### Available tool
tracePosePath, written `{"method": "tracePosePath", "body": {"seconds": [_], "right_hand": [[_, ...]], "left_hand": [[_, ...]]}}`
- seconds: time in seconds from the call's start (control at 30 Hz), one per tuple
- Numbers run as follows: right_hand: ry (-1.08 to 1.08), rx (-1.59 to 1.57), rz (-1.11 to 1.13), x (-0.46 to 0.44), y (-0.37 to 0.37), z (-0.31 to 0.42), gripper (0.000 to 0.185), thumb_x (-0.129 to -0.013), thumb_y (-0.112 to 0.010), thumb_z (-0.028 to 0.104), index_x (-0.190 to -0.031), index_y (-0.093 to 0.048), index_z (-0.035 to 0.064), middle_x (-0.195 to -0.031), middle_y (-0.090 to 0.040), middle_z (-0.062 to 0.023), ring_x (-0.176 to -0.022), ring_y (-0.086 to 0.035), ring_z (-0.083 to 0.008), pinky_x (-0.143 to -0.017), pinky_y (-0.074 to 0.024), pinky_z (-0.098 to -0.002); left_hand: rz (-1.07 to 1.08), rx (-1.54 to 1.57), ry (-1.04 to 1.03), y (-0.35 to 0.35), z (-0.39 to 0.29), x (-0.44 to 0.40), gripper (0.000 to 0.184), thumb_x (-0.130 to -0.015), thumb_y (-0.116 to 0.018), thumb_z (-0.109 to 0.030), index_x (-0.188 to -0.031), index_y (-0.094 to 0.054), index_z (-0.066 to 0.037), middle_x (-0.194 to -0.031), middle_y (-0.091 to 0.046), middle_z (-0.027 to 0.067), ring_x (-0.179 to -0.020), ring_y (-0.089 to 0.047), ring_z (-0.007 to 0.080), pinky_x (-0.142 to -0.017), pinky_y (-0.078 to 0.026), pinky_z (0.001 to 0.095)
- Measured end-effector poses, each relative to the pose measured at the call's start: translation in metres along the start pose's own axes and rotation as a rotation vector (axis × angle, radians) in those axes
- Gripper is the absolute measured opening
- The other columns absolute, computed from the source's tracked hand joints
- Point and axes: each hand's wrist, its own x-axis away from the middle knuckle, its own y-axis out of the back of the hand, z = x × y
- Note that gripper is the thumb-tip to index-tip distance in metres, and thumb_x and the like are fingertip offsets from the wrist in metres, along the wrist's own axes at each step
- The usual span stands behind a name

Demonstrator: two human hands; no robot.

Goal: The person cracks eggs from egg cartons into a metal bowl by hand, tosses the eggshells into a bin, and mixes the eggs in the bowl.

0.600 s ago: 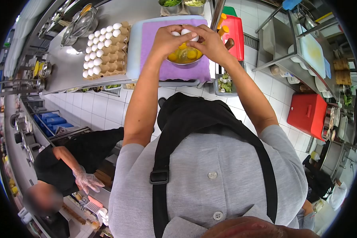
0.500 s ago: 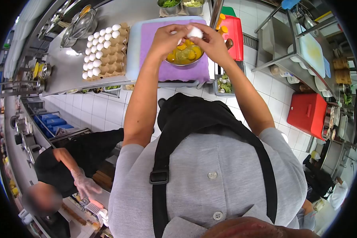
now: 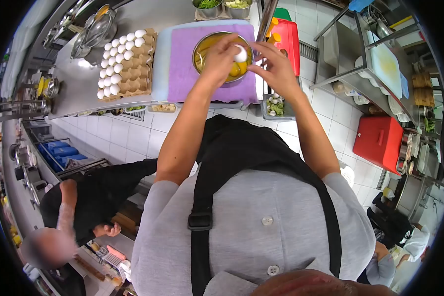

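Apron point(image 3: 246, 143) over a grey shirt point(image 3: 241, 207) is the closest stuff here, then both arms reaching out to a metal bowl point(image 3: 195, 59) on a purple cloth point(image 3: 185, 74). Left hand point(image 3: 219, 59) is over the bowl, fingers curled around a white egg point(image 3: 240, 53), so yeah, it's got a grip on that one. Right hand point(image 3: 276, 69) is at the bowl's right side, fingers loosely spread and holding nothing; can't really tell if the fingertips touch the rim. Yellow yolks point(image 3: 238, 69) are sitting in the bowl. Cloth's lying on a pale blue board point(image 3: 162, 74), and just left of that there's a cardboard tray point(image 3: 138, 71), part filled with white eggs point(image 3: 116, 79). Farther back, two metal tubs point(image 3: 209, 12) point(image 3: 238, 12) hold chopped green stuff.
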Motion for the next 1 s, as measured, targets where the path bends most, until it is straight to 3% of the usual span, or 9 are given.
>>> {"method": "tracePosePath", "body": {"seconds": [0.07, 0.1, 0.2, 0.33, 0.47, 0.57, 0.67, 0.83, 1.0], "right_hand": [[0.051, -0.020, 0.057, -0.018, -0.016, 0.002, 0.046, -0.088, -0.077, 0.006, -0.132, -0.066, 0.0053, -0.126, -0.065, -0.0122, -0.099, -0.065, -0.0186, -0.082, -0.0563, -0.0280], [0.078, 0.002, 0.059, -0.022, -0.015, 0.003, 0.045, -0.089, -0.076, 0.008, -0.133, -0.065, 0.0052, -0.124, -0.066, -0.0125, -0.098, -0.066, -0.0209, -0.081, -0.0564, -0.0297], [0.156, 0.050, 0.065, -0.028, -0.006, 0.011, 0.044, -0.092, -0.073, 0.009, -0.135, -0.064, 0.0058, -0.121, -0.067, -0.0132, -0.097, -0.069, -0.0264, -0.081, -0.0565, -0.0334], [0.061, 0.193, 0.344, -0.027, 0.006, -0.015, 0.043, -0.095, -0.068, 0.007, -0.138, -0.063, 0.0079, -0.130, -0.067, -0.0143, -0.103, -0.069, -0.0285, -0.085, -0.0562, -0.0339], [0.086, 0.013, 0.192, -0.042, -0.011, -0.013, 0.044, -0.094, -0.070, 0.007, -0.138, -0.063, 0.0086, -0.128, -0.067, -0.0143, -0.104, -0.069, -0.0283, -0.086, -0.0570, -0.0344], [0.127, -0.019, 0.175, -0.057, -0.024, 0.003, 0.046, -0.092, -0.072, 0.007, -0.137, -0.065, 0.0105, -0.127, -0.068, -0.0132, -0.102, -0.069, -0.0280, -0.086, -0.0576, -0.0342], [0.161, 0.035, 0.183, -0.064, -0.032, 0.000, 0.049, -0.089, -0.075, 0.007, -0.137, -0.066, 0.0126, -0.125, -0.069, -0.0120, -0.100, -0.069, -0.0278, -0.085, -0.0580, -0.0342], [0.292, 0.102, 0.149, -0.075, -0.045, -0.017, 0.053, -0.085, -0.077, 0.007, -0.136, -0.066, 0.0136, -0.122, -0.071, -0.0119, -0.090, -0.070, -0.0269, -0.083, -0.0585, -0.0344], [0.183, 0.080, 0.169, -0.075, -0.050, -0.020, 0.054, -0.083, -0.076, 0.007, -0.135, -0.067, 0.0139, -0.124, -0.071, -0.0122, -0.090, -0.070, -0.0259, -0.082, -0.0586, -0.0338]], "left_hand": [[0.034, -0.182, -0.060, -0.009, -0.009, 0.003, 0.046, -0.101, -0.057, -0.006, -0.144, -0.049, 0.006, -0.129, -0.065, 0.0180, -0.116, -0.066, 0.0227, -0.098, -0.055, 0.0320], [0.046, -0.271, -0.089, -0.010, -0.012, 0.005, 0.046, -0.102, -0.059, -0.009, -0.145, -0.049, 0.005, -0.130, -0.065, 0.0171, -0.117, -0.066, 0.0218, -0.098, -0.055, 0.0313], [-0.026, -0.010, -0.038, -0.003, -0.025, 0.014, 0.044, -0.105, -0.061, -0.018, -0.143, -0.051, 0.002, -0.129, -0.065, 0.0147, -0.116, -0.065, 0.0220, -0.098, -0.056, 0.0343], [-0.110, 0.035, 0.093, 0.022, -0.030, 0.017, 0.038, -0.104, -0.065, -0.024, -0.133, -0.060, 0.000, -0.122, -0.068, 0.0137, -0.110, -0.069, 0.0232, -0.095, -0.057, 0.0367], [-0.036, -0.128, 0.192, 0.015, -0.047, 0.018, 0.038, -0.098, -0.074, -0.028, -0.123, -0.066, -0.001, -0.110, -0.071, 0.0096, -0.100, -0.070, 0.0193, -0.089, -0.058, 0.0318], [-0.080, -0.144, 0.127, 0.025, -0.034, 0.001, 0.037, -0.093, -0.081, -0.027, -0.116, -0.068, -0.001, -0.101, -0.070, 0.0053, -0.087, -0.068, 0.0139, -0.081, -0.056, 0.0263], [-0.107, -0.072, 0.166, 0.032, -0.040, -0.006, 0.033, -0.087, -0.086, -0.018, -0.105, -0.066, 0.002, -0.086, -0.069, 0.0075, -0.067, -0.061, 0.0100, -0.058, -0.049, 0.0206], [-0.132, 0.052, 0.183, 0.039, -0.032, -0.011, 0.030, -0.087, -0.086, -0.018, -0.099, -0.063, -0.003, -0.087, -0.067, 0.0061, -0.066, -0.058, 0.0096, -0.055, -0.044, 0.0216], [-0.119, 0.081, 0.181, 0.044, -0.025, -0.015, 0.033, -0.087, -0.086, -0.018, -0.101, -0.060, -0.004, -0.087, -0.066, 0.0058, -0.064, -0.056, 0.0093, -0.055, -0.044, 0.0225]]}}
